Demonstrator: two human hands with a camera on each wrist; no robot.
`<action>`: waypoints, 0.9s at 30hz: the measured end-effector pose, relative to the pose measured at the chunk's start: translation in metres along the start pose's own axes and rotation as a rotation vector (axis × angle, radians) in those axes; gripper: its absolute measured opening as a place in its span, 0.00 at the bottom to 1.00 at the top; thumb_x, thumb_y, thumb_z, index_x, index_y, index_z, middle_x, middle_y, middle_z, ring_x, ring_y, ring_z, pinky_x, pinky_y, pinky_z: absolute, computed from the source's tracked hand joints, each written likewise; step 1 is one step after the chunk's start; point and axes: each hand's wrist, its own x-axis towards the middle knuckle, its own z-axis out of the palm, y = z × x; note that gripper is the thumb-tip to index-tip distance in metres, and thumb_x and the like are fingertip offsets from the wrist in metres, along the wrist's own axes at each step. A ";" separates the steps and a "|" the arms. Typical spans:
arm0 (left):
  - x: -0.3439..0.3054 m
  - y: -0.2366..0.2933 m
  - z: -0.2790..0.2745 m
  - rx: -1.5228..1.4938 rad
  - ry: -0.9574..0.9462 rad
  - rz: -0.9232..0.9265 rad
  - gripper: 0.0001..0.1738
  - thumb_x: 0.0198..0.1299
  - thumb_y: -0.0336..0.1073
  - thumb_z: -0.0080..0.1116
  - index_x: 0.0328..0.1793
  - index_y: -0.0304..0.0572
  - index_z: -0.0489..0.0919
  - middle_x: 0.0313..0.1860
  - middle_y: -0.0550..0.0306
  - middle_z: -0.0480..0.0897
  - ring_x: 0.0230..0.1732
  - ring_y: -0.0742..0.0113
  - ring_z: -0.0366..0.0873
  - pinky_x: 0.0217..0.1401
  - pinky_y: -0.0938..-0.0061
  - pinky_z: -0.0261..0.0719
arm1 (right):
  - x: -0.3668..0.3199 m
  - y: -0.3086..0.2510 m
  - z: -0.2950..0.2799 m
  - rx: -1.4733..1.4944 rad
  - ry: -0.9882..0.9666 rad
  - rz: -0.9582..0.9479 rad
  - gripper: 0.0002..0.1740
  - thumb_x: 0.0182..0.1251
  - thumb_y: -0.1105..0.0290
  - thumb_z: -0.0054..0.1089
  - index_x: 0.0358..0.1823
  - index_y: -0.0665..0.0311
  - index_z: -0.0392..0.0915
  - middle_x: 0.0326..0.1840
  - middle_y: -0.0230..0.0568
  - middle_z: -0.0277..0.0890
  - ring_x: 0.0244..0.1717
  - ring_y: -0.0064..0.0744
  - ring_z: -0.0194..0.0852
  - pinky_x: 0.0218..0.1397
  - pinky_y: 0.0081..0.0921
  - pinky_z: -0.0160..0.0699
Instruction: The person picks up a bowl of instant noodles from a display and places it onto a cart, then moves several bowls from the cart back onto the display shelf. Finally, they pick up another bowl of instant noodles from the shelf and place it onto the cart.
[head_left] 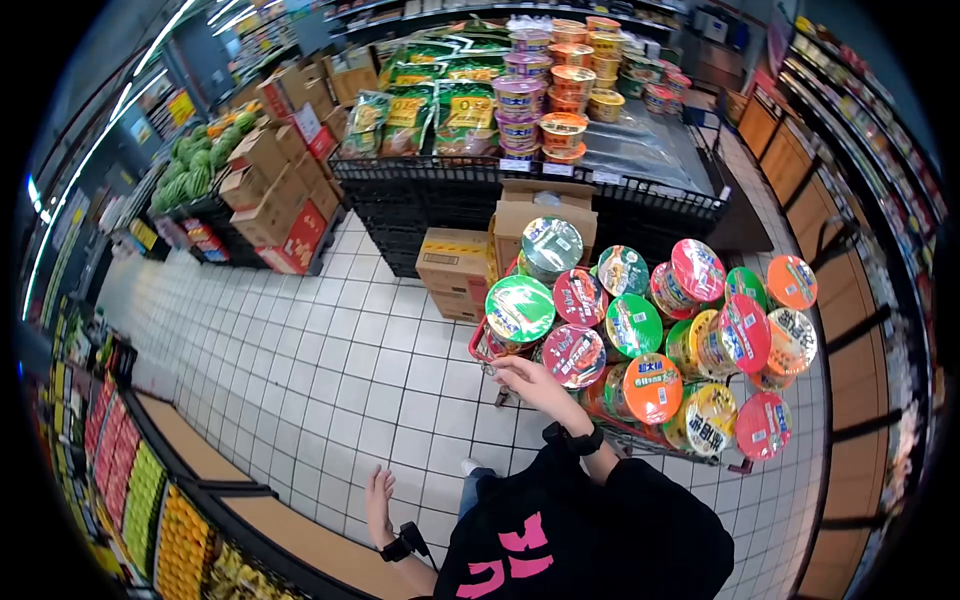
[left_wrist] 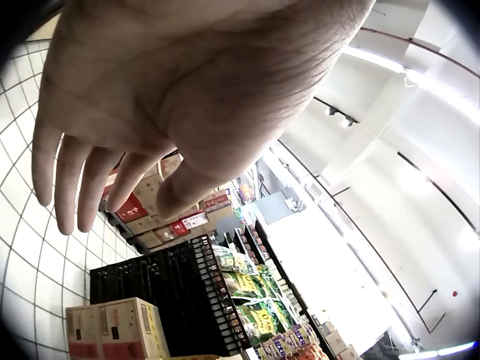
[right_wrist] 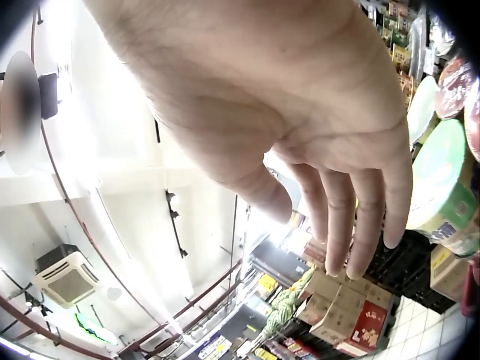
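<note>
The cups (head_left: 652,388) have smooth, glossy lids. Behind them, cardboard boxes (head_left: 456,272) look matt, beside a crate stand (head_left: 420,215) of dull black plastic. The floor (head_left: 300,370) is pale, smooth tile with a soft sheen. The shirt (head_left: 590,530) is matt black cloth; the snack bags (head_left: 466,118) are shiny plastic film.

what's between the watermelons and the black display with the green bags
Stacked cardboard boxes stand beside the watermelons, then a strip of tiled floor runs up to the black display, as the head view shows.
</note>
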 end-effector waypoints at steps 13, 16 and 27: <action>0.124 0.117 -0.050 0.138 -0.248 0.114 0.30 0.71 0.48 0.46 0.73 0.38 0.64 0.63 0.46 0.74 0.62 0.60 0.73 0.68 0.66 0.66 | 0.093 -0.016 0.110 0.029 0.098 -0.103 0.17 0.73 0.65 0.52 0.58 0.65 0.74 0.46 0.37 0.80 0.48 0.23 0.78 0.48 0.20 0.73; 0.156 0.087 -0.069 0.111 -0.235 0.020 0.30 0.70 0.48 0.48 0.72 0.40 0.65 0.61 0.49 0.77 0.61 0.63 0.75 0.64 0.70 0.68 | 0.112 -0.032 0.118 -0.045 0.143 -0.020 0.17 0.74 0.66 0.51 0.58 0.66 0.74 0.46 0.38 0.80 0.49 0.24 0.78 0.51 0.21 0.74; 0.266 0.160 -0.077 0.213 -0.181 0.006 0.31 0.68 0.50 0.50 0.71 0.39 0.66 0.59 0.51 0.78 0.59 0.63 0.75 0.61 0.69 0.69 | 0.269 -0.044 0.130 0.113 0.150 -0.117 0.16 0.75 0.67 0.49 0.57 0.70 0.72 0.47 0.42 0.80 0.52 0.28 0.78 0.58 0.22 0.73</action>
